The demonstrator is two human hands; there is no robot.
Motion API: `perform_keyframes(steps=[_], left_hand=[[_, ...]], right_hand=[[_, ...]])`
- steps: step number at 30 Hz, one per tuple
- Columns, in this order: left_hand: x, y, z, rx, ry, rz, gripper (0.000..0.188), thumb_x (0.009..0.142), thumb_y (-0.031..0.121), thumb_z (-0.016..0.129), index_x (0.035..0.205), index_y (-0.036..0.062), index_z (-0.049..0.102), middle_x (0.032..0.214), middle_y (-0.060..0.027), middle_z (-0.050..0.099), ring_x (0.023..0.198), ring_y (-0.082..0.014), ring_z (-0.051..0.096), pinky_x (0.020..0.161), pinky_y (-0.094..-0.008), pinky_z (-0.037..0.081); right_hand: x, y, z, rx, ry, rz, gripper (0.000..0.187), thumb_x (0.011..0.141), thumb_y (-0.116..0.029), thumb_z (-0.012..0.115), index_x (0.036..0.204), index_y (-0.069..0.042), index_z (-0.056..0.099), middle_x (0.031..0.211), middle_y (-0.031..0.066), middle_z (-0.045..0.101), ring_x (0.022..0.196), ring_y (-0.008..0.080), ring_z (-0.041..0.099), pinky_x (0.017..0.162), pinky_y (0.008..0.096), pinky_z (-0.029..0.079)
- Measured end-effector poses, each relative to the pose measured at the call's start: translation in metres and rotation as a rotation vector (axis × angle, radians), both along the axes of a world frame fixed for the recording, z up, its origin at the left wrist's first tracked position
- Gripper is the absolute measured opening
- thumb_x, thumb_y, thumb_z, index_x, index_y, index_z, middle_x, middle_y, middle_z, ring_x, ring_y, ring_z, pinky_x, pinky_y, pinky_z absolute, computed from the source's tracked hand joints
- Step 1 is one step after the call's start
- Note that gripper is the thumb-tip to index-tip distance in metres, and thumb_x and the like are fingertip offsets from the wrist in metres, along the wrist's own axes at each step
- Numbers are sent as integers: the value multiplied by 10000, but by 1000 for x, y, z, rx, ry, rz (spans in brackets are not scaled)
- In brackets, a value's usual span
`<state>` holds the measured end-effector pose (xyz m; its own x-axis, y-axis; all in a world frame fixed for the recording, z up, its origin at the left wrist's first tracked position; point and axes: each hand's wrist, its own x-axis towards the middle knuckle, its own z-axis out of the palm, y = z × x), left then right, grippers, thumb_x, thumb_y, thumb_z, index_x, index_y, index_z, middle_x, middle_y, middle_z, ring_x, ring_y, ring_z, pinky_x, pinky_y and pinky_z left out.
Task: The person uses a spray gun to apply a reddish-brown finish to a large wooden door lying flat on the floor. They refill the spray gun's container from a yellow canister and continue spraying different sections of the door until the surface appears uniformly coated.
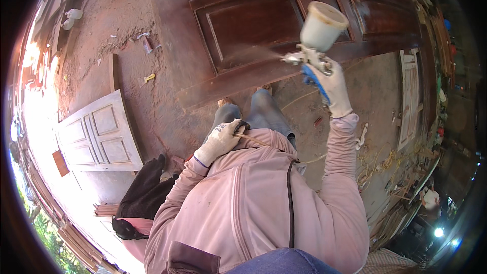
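My right hand [335,89], in a white glove with a blue palm, is closed around the handle of a spray gun [315,59]. A whitish cup [322,26] with a stained lid sits on top of the gun. Its nozzle points left over a dark red-brown panelled door [251,28], and a faint mist hangs in front of it. At my waist, my left hand [224,137], also gloved, is closed on a thin tan hose [252,139]. The hose runs right across my jacket; its far course is partly hidden.
A pale panelled door [101,134] lies at left, and another pale door [409,99] at right. Yellowish hose [388,162] lies tangled on the floor at lower right. Beside me at lower left is another person in dark trousers [144,187]. White containers [72,18] stand far left.
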<state>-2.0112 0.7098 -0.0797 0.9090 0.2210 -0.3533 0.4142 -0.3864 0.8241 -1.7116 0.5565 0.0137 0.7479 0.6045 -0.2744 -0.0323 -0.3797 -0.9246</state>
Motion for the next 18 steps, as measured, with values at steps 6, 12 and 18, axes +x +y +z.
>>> perform_keyframes(steps=[6, 12, 18], left_hand=[[-3, 0, -8, 0, 20, -44, 309, 925, 170, 619, 1160, -30, 617, 994, -251, 683, 967, -418, 654, 814, -468, 521], [4, -1, 4, -33, 30, -106, 214, 935, 187, 581, 1052, 9, 598, 939, -245, 665, 919, -432, 635, 778, -495, 493], [2, -13, -1, -42, 62, -181, 191, 960, 221, 541, 998, 44, 599, 884, -247, 654, 873, -444, 630, 743, -521, 475]], right_hand=[[31, -67, 5, -318, -688, -213, 357, 906, -114, 692, 1218, 51, 638, 1042, 125, 738, 904, 188, 721, 790, 325, 565], [-20, -57, 28, -254, -530, -117, 407, 927, -49, 623, 1333, -29, 607, 1214, 114, 708, 1097, 178, 687, 931, 307, 525], [-77, -13, 37, -66, 82, 86, 384, 898, -102, 715, 1267, -16, 648, 1159, 78, 724, 1025, 112, 667, 858, 280, 536]])
